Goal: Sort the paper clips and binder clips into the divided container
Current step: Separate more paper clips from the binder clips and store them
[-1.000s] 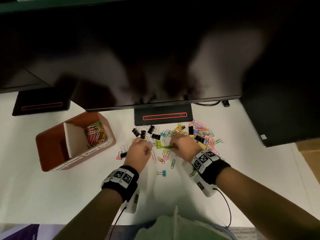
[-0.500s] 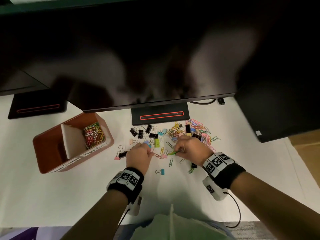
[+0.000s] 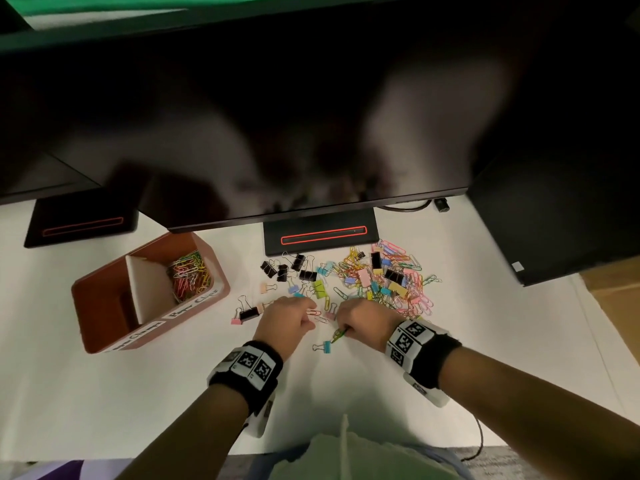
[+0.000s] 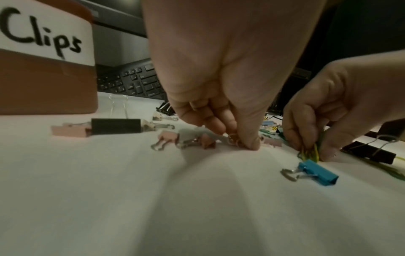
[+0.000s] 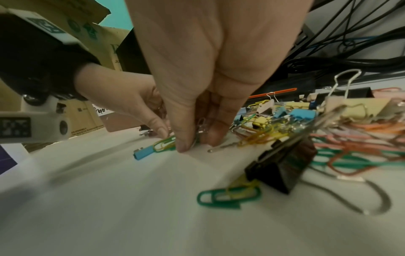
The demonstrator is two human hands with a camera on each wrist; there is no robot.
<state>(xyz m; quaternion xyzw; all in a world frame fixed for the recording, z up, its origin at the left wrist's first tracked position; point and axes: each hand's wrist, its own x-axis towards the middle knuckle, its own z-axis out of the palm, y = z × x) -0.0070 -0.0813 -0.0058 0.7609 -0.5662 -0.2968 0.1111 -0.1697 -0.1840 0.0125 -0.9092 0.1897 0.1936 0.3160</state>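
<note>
A brown divided container [image 3: 104, 306] stands at the left; coloured paper clips [image 3: 188, 275] fill its right compartment. A mixed pile of paper clips and binder clips [image 3: 381, 282] lies in front of the monitor stand. At the pile's near edge, my left hand [image 3: 308, 315] [image 4: 238, 138] pinches a pink paper clip [image 3: 313, 312] against the table. My right hand [image 3: 343, 332] [image 5: 195, 140] holds green and yellow paper clips [image 3: 339, 336] [image 4: 311, 152], just beside a lone blue binder clip [image 3: 323, 347] [image 4: 317, 173] [image 5: 143, 153].
A black monitor stand [image 3: 320, 237] sits behind the pile, under a wide monitor. A black box [image 3: 554, 220] is at the right, a second stand [image 3: 83, 223] at the left. A black and a pink binder clip [image 3: 247, 315] lie left of my left hand. Cables [image 5: 350, 43] run behind the pile.
Both hands have drawn back from the pile toward me. The right hand has brought its green clips down beside the blue binder clip; the left hand has shifted slightly right.
</note>
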